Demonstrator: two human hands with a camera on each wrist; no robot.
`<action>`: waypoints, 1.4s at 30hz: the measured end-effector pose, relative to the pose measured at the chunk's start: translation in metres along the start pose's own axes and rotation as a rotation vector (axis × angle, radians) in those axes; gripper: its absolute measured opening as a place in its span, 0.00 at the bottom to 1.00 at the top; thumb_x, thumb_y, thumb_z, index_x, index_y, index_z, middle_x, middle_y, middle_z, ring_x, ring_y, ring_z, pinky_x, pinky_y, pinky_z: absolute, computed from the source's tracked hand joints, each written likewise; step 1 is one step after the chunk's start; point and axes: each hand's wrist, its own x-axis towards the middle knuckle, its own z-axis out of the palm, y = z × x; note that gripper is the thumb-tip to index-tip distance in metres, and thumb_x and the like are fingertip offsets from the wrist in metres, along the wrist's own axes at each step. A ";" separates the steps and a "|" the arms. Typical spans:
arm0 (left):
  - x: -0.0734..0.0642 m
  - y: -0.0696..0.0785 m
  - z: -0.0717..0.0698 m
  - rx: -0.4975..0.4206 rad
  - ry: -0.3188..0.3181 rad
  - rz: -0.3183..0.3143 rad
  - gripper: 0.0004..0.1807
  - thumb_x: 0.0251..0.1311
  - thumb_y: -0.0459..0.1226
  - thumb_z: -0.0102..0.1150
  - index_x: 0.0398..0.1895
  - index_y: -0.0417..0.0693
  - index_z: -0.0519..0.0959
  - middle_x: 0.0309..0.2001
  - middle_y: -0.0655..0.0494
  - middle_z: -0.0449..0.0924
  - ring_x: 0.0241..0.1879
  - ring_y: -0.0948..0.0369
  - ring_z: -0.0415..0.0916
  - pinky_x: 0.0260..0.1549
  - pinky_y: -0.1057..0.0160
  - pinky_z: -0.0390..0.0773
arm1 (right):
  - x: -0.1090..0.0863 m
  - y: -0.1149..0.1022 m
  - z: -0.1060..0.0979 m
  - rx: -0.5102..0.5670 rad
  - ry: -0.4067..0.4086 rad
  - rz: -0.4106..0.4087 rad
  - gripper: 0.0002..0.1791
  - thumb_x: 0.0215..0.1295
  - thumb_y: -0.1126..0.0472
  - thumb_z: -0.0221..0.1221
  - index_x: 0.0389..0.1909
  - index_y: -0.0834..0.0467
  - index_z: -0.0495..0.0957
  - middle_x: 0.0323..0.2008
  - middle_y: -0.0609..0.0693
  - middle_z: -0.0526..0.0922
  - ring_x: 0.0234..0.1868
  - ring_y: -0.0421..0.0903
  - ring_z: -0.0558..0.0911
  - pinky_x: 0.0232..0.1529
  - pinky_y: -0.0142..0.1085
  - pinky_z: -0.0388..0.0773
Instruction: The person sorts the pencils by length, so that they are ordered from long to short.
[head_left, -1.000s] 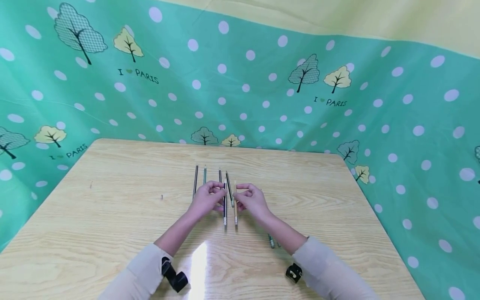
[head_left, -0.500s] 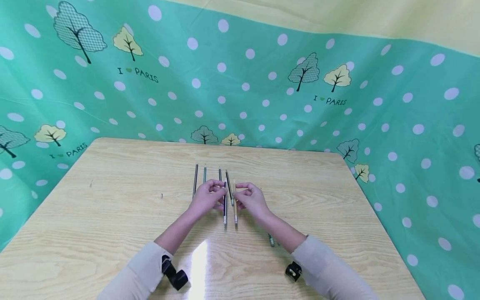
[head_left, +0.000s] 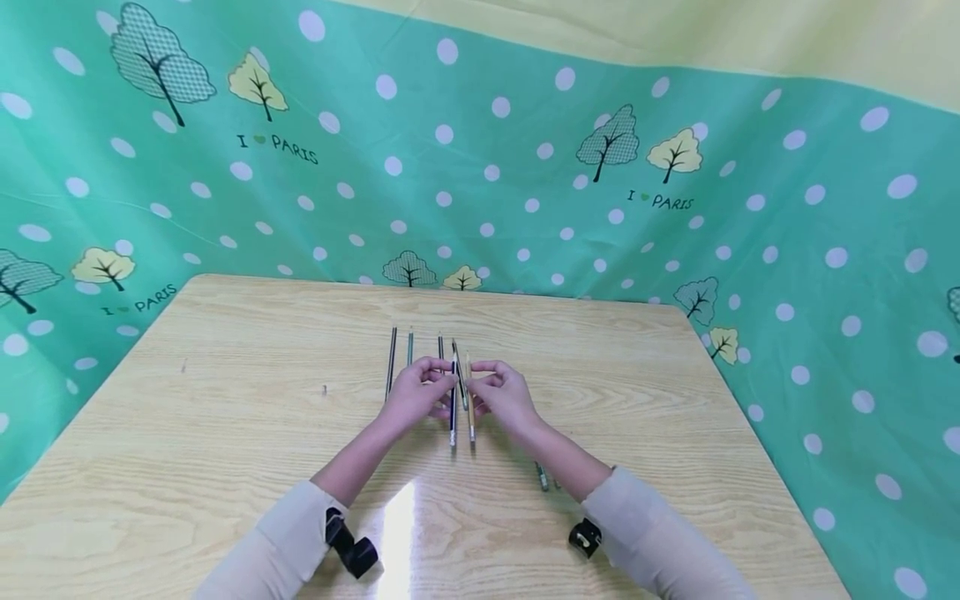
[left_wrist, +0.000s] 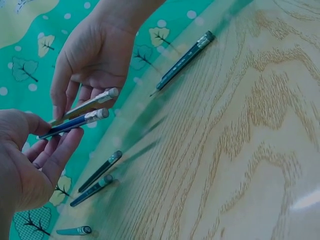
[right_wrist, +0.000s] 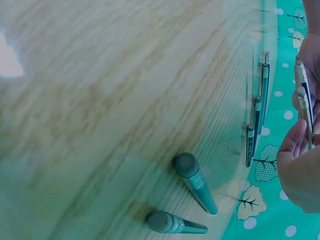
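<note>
My left hand (head_left: pixel 416 392) pinches a dark blue pencil (head_left: pixel 453 417) between thumb and fingers. A yellow pencil (head_left: pixel 472 417) is pinched in my right hand (head_left: pixel 506 398). Both pencils are off the table, side by side with a narrow gap in the head view, eraser ends towards me. In the left wrist view, the eraser end of the yellow pencil (left_wrist: pixel 97 101) shows just above that of the blue pencil (left_wrist: pixel 82 120). My fingers hide the middle of each pencil. Behind the hands lies a dark pencil (head_left: pixel 458 367), slightly slanted.
On the wooden table (head_left: pixel 225 433) lie a dark pencil (head_left: pixel 391 362), a green pencil (head_left: pixel 410 346) and another dark pencil (head_left: pixel 440 346). Two green pencils (right_wrist: pixel 197 185) (right_wrist: pixel 180 225) lie by my right forearm. A tiny scrap (head_left: pixel 324 390) sits to the left. A patterned cloth (head_left: pixel 480 167) hangs behind.
The blue pencil in my left hand has shifted slightly right, so the gap to the yellow pencil is narrower. Both hands keep their pinch, and the pencils on the table stay put.
</note>
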 end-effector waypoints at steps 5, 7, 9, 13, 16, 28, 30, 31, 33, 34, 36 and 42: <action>0.001 0.001 0.001 -0.013 -0.004 0.003 0.17 0.59 0.35 0.58 0.52 0.41 0.71 0.38 0.48 0.74 0.29 0.59 0.78 0.32 0.53 0.85 | 0.000 0.000 0.000 0.003 -0.002 0.001 0.20 0.59 0.66 0.60 0.53 0.62 0.72 0.40 0.66 0.81 0.24 0.41 0.78 0.25 0.30 0.79; 0.001 0.002 0.001 -0.019 -0.007 0.004 0.17 0.60 0.35 0.58 0.52 0.41 0.71 0.38 0.48 0.74 0.29 0.59 0.78 0.33 0.53 0.84 | 0.000 0.000 0.000 0.004 -0.005 0.000 0.20 0.60 0.66 0.60 0.53 0.63 0.72 0.38 0.64 0.81 0.23 0.40 0.78 0.26 0.31 0.79; 0.001 0.003 0.001 -0.021 -0.009 0.002 0.17 0.60 0.35 0.58 0.52 0.41 0.71 0.38 0.48 0.74 0.29 0.59 0.78 0.34 0.52 0.84 | 0.000 0.000 -0.001 0.006 -0.005 0.003 0.20 0.60 0.66 0.60 0.53 0.62 0.72 0.37 0.62 0.81 0.23 0.40 0.78 0.26 0.32 0.79; 0.002 0.003 0.002 -0.032 -0.006 -0.008 0.18 0.60 0.35 0.58 0.52 0.41 0.71 0.39 0.48 0.74 0.29 0.59 0.78 0.34 0.52 0.84 | -0.001 -0.001 0.000 0.002 0.000 -0.005 0.20 0.60 0.65 0.60 0.53 0.63 0.71 0.34 0.58 0.81 0.23 0.41 0.79 0.26 0.32 0.80; 0.002 0.004 0.003 -0.033 -0.005 -0.003 0.18 0.60 0.34 0.57 0.53 0.40 0.71 0.39 0.48 0.74 0.29 0.60 0.78 0.34 0.51 0.84 | -0.001 -0.001 0.000 0.009 0.003 -0.003 0.19 0.60 0.65 0.60 0.53 0.62 0.72 0.31 0.54 0.81 0.23 0.41 0.79 0.26 0.32 0.80; 0.004 0.004 0.003 -0.014 0.014 -0.006 0.18 0.60 0.35 0.58 0.53 0.42 0.71 0.38 0.48 0.74 0.28 0.60 0.78 0.30 0.57 0.85 | -0.001 -0.002 0.000 0.034 0.005 -0.001 0.20 0.59 0.66 0.60 0.53 0.62 0.71 0.34 0.58 0.81 0.22 0.40 0.77 0.24 0.29 0.78; 0.004 0.004 0.003 -0.012 0.018 -0.004 0.17 0.60 0.34 0.58 0.52 0.42 0.71 0.38 0.48 0.74 0.28 0.60 0.78 0.29 0.58 0.85 | -0.001 -0.002 0.000 0.035 0.003 -0.005 0.20 0.59 0.66 0.59 0.53 0.63 0.71 0.32 0.56 0.81 0.23 0.40 0.77 0.24 0.29 0.78; 0.005 0.004 0.003 -0.012 0.020 -0.007 0.17 0.60 0.34 0.58 0.52 0.42 0.72 0.38 0.48 0.74 0.28 0.60 0.78 0.29 0.58 0.85 | 0.000 -0.003 -0.001 0.031 0.001 -0.008 0.20 0.60 0.66 0.59 0.54 0.63 0.71 0.31 0.54 0.81 0.23 0.40 0.77 0.24 0.29 0.78; 0.005 0.004 0.003 -0.013 0.022 -0.008 0.17 0.60 0.34 0.58 0.52 0.42 0.72 0.38 0.48 0.74 0.28 0.59 0.78 0.29 0.58 0.85 | 0.000 -0.003 -0.001 0.023 -0.001 -0.011 0.21 0.60 0.66 0.58 0.55 0.64 0.70 0.29 0.51 0.80 0.23 0.40 0.77 0.24 0.29 0.78; 0.005 0.005 0.003 -0.009 0.022 -0.009 0.18 0.60 0.34 0.58 0.53 0.42 0.71 0.39 0.48 0.74 0.29 0.59 0.78 0.29 0.57 0.85 | 0.000 -0.004 -0.002 0.023 0.001 -0.007 0.21 0.61 0.66 0.58 0.55 0.64 0.70 0.30 0.51 0.80 0.24 0.40 0.77 0.24 0.29 0.78; 0.005 0.005 0.003 -0.006 0.021 -0.006 0.18 0.60 0.35 0.58 0.53 0.42 0.71 0.39 0.47 0.74 0.29 0.59 0.78 0.30 0.56 0.85 | 0.000 -0.004 -0.003 0.016 0.004 -0.011 0.21 0.61 0.66 0.58 0.56 0.64 0.69 0.31 0.54 0.80 0.24 0.40 0.77 0.24 0.29 0.78; 0.010 0.005 0.004 -0.002 0.024 0.000 0.19 0.60 0.36 0.58 0.54 0.42 0.71 0.39 0.48 0.73 0.29 0.59 0.78 0.34 0.51 0.84 | 0.001 -0.006 -0.006 0.006 0.018 -0.033 0.20 0.61 0.66 0.58 0.54 0.63 0.71 0.33 0.57 0.82 0.23 0.41 0.79 0.25 0.30 0.79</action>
